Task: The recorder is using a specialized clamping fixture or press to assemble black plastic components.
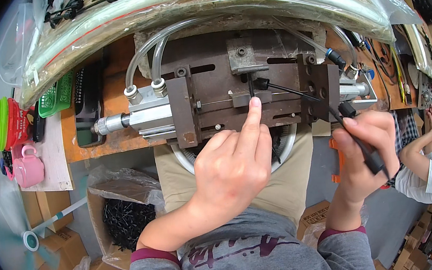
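My left hand (236, 167) reaches to the middle of a brown metal fixture (164, 60). Its index finger is stretched out, the other fingers are curled, and it grips nothing. The fingertip touches or hovers just over a small upright black part (251, 85) at the fixture's centre; I cannot tell which. Pinched in my right hand (366, 151) is a thin black cable (291, 90) with black plastic end pieces; one end reaches toward the fixture's centre. Air cylinders, the left one (150, 119) and the right one (352, 91), flank the fixture.
Clear tubes (161, 36) arch over the fixture. A plastic-wrapped ledge (199, 2) with black cables runs behind. At left are a pink cup (29, 167) and a green basket (57, 95). A carton of black parts (127, 221) stands below. Another person (428, 168) sits at right.
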The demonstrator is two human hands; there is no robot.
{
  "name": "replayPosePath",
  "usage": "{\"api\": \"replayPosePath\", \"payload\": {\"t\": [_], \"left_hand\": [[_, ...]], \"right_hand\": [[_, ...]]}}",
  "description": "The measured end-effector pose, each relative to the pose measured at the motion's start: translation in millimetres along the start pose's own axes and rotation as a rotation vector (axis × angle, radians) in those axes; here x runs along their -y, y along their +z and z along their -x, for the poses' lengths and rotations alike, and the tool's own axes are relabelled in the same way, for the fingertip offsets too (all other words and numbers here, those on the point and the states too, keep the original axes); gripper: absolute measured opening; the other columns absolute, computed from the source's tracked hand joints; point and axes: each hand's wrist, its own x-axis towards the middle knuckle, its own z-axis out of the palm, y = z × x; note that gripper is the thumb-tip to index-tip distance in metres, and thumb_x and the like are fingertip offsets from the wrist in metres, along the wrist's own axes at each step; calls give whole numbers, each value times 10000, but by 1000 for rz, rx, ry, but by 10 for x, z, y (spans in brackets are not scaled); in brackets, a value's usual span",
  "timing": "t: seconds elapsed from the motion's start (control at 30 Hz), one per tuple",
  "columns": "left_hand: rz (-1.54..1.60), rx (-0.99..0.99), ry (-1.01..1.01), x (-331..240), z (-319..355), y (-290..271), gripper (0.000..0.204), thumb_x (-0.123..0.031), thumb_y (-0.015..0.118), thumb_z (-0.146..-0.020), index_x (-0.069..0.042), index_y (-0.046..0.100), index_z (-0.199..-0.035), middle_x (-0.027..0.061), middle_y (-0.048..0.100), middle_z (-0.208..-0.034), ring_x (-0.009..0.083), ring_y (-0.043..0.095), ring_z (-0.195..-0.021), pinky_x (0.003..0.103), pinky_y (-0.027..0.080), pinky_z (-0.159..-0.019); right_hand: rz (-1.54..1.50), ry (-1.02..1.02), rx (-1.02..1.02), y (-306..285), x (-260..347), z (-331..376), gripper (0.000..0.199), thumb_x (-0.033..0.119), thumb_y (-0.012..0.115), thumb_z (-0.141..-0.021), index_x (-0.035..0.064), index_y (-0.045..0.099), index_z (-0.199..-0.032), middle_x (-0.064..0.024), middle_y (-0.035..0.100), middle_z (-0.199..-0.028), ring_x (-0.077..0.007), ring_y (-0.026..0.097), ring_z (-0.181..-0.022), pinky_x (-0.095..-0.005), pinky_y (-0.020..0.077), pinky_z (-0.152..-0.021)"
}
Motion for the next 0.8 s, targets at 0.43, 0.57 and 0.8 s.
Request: {"api": "replayPosePath", "payload": {"t": [0.43, 0.57, 0.8], "left_hand": [[793, 38, -116, -9, -13, -354, 435, -2, 838, -639, 13, 726, -1059, 144, 734, -963, 209, 720, -773, 277, 583, -656], [871, 3, -112, -22, 9, -420, 422, -12, 860, -625, 25, 731, -1025, 128, 730, -888, 214, 710, -753, 283, 573, -625], [543, 34, -152, -38, 32, -466, 389, 27, 827, -677, 18, 727, -1054, 127, 676, -1027, 207, 693, -836, 298, 584, -655]], "right_hand": [[226, -462, 115, 240, 68, 182, 336, -50, 832, -610, -63, 727, -929, -88, 636, -916, -137, 532, -587, -253, 424, -478], [196, -478, 92, 308, 109, 159, 339, -34, 806, -606, -66, 725, -934, -100, 637, -908, -153, 560, -604, -261, 456, -506], [434, -305, 50, 253, -31, 133, 381, 25, 761, -650, -15, 744, -1028, -54, 550, -870, -166, 503, -636, -291, 402, -533]]}}
